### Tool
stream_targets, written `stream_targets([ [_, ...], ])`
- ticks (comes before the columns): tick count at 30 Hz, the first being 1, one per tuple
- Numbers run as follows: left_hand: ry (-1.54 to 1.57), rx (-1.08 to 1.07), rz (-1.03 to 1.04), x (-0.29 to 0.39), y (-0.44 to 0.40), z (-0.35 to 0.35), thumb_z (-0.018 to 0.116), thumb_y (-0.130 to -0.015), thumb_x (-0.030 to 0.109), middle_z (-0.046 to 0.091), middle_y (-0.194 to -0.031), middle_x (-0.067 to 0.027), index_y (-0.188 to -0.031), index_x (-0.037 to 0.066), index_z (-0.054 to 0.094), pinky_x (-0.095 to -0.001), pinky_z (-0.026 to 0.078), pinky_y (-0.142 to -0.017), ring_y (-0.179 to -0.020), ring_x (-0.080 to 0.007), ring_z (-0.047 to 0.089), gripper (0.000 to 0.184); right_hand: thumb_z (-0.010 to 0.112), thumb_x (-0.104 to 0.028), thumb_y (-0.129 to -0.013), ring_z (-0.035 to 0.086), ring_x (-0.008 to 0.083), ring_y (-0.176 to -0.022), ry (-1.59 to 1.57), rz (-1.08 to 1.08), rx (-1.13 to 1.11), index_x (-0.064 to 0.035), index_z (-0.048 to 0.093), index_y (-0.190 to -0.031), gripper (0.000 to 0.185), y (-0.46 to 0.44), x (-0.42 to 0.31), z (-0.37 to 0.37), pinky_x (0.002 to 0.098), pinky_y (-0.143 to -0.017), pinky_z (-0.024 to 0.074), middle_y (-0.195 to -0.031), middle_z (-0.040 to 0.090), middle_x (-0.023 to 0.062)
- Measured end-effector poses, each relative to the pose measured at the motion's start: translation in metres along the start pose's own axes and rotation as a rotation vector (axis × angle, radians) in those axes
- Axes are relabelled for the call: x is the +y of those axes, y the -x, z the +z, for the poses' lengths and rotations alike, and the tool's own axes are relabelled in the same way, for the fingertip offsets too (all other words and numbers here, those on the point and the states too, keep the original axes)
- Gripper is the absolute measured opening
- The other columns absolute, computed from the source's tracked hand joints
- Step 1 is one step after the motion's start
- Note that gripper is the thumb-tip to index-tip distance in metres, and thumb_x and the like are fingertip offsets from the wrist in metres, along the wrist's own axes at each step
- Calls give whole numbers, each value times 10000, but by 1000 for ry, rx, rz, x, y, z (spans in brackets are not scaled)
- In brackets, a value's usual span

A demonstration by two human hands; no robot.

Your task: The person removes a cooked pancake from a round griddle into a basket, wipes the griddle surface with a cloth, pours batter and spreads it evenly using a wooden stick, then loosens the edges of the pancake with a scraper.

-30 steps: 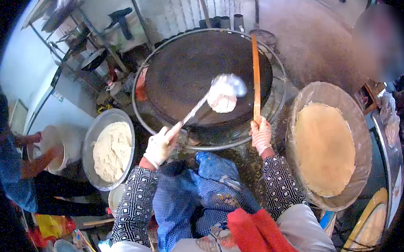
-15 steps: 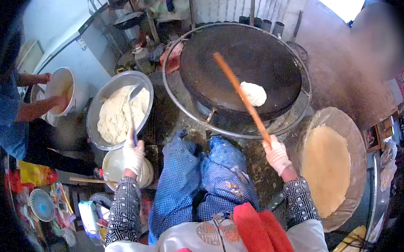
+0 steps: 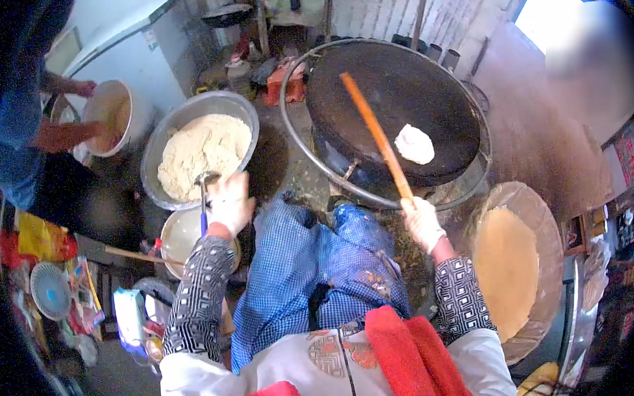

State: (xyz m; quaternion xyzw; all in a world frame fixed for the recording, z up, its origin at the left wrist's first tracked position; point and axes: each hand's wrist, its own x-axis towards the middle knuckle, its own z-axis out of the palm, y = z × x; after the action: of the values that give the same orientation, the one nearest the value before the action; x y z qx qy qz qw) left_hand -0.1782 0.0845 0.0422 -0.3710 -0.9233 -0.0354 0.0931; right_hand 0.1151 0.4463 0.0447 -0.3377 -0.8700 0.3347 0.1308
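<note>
My right hand (image 3: 424,225), in a thin white glove, is wrapped round the near end of a long wooden stick (image 3: 372,127). The stick reaches out over a dark round griddle (image 3: 355,95). A lump of white dough (image 3: 414,145) sits on the griddle, right of the stick. My left hand (image 3: 231,202), also gloved, has its fingers spread beside a ladle (image 3: 203,198) with a blue handle. The ladle is at the near rim of a metal basin (image 3: 248,148) of pale dough; whether the hand touches its handle is unclear.
A metal ring (image 3: 290,131) surrounds the griddle. At right, a tan flatbread (image 3: 507,270) lies on a plastic-covered round tray (image 3: 553,279). Below the basin stands a white bucket (image 3: 172,241) with a stick across it. At left, another person's hands (image 3: 73,135) are at a white tub (image 3: 135,118).
My left hand has come off its grip on the ladle and opened; the ladle has dropped lower at the basin's near edge. My right hand keeps the stick over the griddle.
</note>
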Motion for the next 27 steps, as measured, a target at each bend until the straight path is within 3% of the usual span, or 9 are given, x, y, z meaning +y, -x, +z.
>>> stream_targets([
  [1,156,187,169,26,-11,-5,697,-737,229,543,-1297,-156,-1244,41,548,-505,364,-1016,-1249,-349,455,561,532,-349,-973,632,433,-685,256,-91,34,-23,616,-840,362,3,-8,6,514,-624,504,-745,653,239],
  [3,310,190,309,100,-28,-37,651,-693,132,623,-1074,-130,-956,50,616,-503,408,-932,-1110,-318,540,278,491,-360,-979,653,450,-794,422,1,11,-1,636,-863,405,-9,2,7,528,-696,515,-826,665,260],
  [5,341,232,483,160,-27,-27,611,-753,137,624,-1080,-127,-999,32,616,-472,384,-971,-1125,-292,539,267,460,-371,-981,653,458,-831,421,151,100,-4,651,-885,425,-32,27,-10,529,-744,522,-854,670,268],
  [7,197,112,514,220,-32,9,687,-756,271,615,-1175,-145,-1131,10,597,-512,325,-1074,-1221,-313,502,465,454,-389,-983,653,454,-832,509,85,163,-15,650,-887,433,-38,37,0,527,-750,521,-850,670,265],
  [11,-21,-97,500,296,-18,20,463,-942,230,487,-1427,-197,-1391,-36,466,-572,205,-1152,-1389,-349,367,522,494,-337,-971,641,457,-852,522,124,142,-31,639,-861,356,-12,22,-6,532,-767,499,-840,649,295],
  [15,-120,-213,499,301,-14,10,417,-979,217,363,-1530,-194,-1471,-30,361,-566,152,-1170,-1441,-358,282,553,468,-365,-985,642,459,-866,533,134,190,-19,609,-931,378,-9,29,-22,534,-776,501,-848,660,287],
  [22,-128,-178,525,302,-17,9,413,-961,172,483,-1425,-230,-1404,-67,444,-583,153,-1168,-1380,-389,374,504,457,-353,-1002,654,443,-858,697,168,193,-15,592,-947,368,-10,60,-33,515,-759,510,-864,676,273],
  [25,-160,-263,569,300,-21,-6,416,-964,177,474,-1428,-245,-1407,-70,440,-600,144,-1162,-1375,-411,372,508,480,-347,-990,636,469,-852,616,126,140,-20,586,-929,349,3,18,-38,539,-760,501,-858,661,290],
  [27,-180,-265,585,301,-15,-11,419,-966,185,478,-1425,-242,-1409,-67,440,-604,142,-1159,-1373,-415,372,510,479,-328,-990,643,450,-711,699,17,186,-56,556,-897,298,0,56,-27,522,-637,516,-760,660,249],
])
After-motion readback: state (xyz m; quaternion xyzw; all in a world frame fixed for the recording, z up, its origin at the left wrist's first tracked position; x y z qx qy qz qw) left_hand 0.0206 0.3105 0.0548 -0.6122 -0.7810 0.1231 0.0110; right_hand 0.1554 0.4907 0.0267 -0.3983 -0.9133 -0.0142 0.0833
